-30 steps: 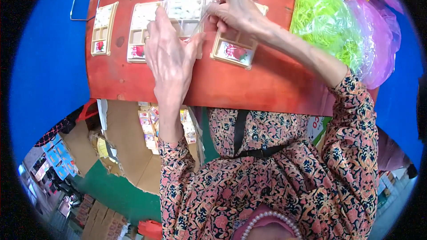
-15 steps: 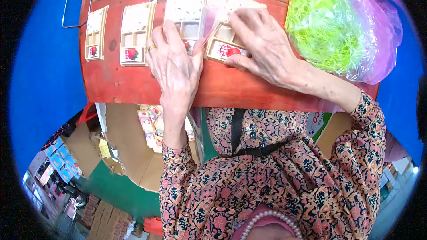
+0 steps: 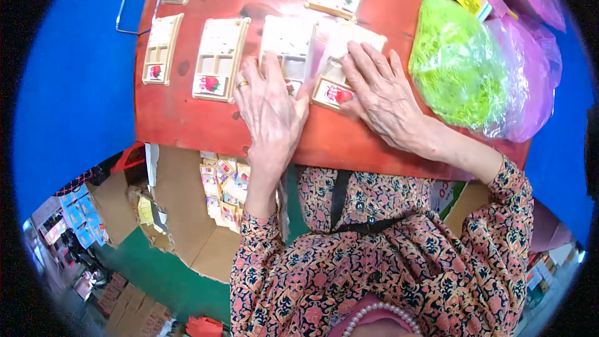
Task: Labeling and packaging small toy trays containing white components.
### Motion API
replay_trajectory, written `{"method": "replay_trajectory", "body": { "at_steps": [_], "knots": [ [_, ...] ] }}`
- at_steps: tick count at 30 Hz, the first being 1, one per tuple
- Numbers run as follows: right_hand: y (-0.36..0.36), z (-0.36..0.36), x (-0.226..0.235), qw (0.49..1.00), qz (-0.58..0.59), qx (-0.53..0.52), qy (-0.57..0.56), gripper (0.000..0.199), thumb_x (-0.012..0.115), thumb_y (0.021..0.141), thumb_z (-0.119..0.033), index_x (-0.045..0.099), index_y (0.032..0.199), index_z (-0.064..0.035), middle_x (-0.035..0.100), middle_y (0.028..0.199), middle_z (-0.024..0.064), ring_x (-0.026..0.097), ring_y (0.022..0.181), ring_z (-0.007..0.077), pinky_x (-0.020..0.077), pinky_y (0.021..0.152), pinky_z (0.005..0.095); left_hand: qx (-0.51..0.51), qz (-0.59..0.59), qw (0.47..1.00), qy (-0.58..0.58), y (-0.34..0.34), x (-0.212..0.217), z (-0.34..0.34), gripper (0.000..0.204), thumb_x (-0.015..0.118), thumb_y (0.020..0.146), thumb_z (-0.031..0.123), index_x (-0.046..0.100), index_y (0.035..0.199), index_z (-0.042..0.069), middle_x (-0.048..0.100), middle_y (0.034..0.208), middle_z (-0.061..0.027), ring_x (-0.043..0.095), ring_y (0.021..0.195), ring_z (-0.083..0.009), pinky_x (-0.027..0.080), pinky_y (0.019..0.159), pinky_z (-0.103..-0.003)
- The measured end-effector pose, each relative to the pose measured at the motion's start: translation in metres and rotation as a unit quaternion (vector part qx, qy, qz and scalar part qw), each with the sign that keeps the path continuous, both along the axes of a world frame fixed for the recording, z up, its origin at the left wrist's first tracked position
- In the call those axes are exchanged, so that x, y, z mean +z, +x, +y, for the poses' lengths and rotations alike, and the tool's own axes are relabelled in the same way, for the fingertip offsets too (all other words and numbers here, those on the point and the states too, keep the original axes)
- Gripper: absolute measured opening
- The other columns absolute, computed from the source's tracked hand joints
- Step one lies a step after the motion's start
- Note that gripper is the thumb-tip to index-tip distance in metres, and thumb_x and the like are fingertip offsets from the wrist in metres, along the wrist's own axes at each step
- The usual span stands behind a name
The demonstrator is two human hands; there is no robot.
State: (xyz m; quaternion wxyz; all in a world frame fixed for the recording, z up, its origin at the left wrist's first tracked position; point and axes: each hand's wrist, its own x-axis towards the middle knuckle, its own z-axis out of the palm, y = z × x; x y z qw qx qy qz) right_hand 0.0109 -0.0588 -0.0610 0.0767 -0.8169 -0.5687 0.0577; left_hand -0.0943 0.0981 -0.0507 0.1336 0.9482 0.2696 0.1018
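My left hand (image 3: 272, 109) lies with fingers stretched out over a small wooden divided tray (image 3: 290, 34), which has a strawberry-printed piece in its lower end, partly under the thumb. My right hand (image 3: 388, 103) rests on a second divided tray (image 3: 332, 72), tilted slightly beside the first, its fingers extended across the right side and its thumb near the lower edge. A red strawberry-printed tile (image 3: 336, 93) sits in the lower compartment of that tray. Clear film seems to lie between the two trays; glare hides its outline.
More divided trays (image 3: 219, 56) stand in rows on the red table (image 3: 212, 126). At right lies a clear bag of bright green shredded filler (image 3: 458, 62) beside pink plastic (image 3: 527, 87). Below the table edge, a cardboard box (image 3: 178, 200) holds several small printed packs (image 3: 224, 187).
The view has shifted, so the table and trays sit lower and further right. My right hand's fingers have moved from the tray's upper end to lie flatter across its side.
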Motion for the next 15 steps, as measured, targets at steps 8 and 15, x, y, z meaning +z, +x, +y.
{"method": "replay_trajectory", "body": {
  "at_steps": [8,15],
  "knots": [
    [0.002,0.039,0.064,0.797,0.571,-0.121,0.156,0.028,0.063,0.078,-0.01,0.059,0.103,0.0019,0.062,0.093,0.0103,0.059,0.077,0.0141,0.0475,0.068,0.0263,0.063,-0.132,0.985,-0.097,-0.022,0.031,0.014,0.07,0.076,0.063,0.024,0.043,0.119,-0.002,0.049,0.101,-0.0186,0.047,0.096,-0.0338,0.039,0.083,-0.042],
    [-0.009,0.083,0.077,0.681,0.705,-0.002,0.198,0.01,0.063,0.079,-0.007,0.066,0.083,0.0017,0.063,0.072,0.0037,0.059,0.066,0.0078,0.0476,0.062,0.0204,-0.085,-0.165,0.703,-0.687,-0.04,0.035,0.015,0.073,0.079,0.065,0.014,0.037,0.124,0.0,0.046,0.1,-0.0024,0.044,0.092,-0.01,0.041,0.079,-0.028]
  ]
}}
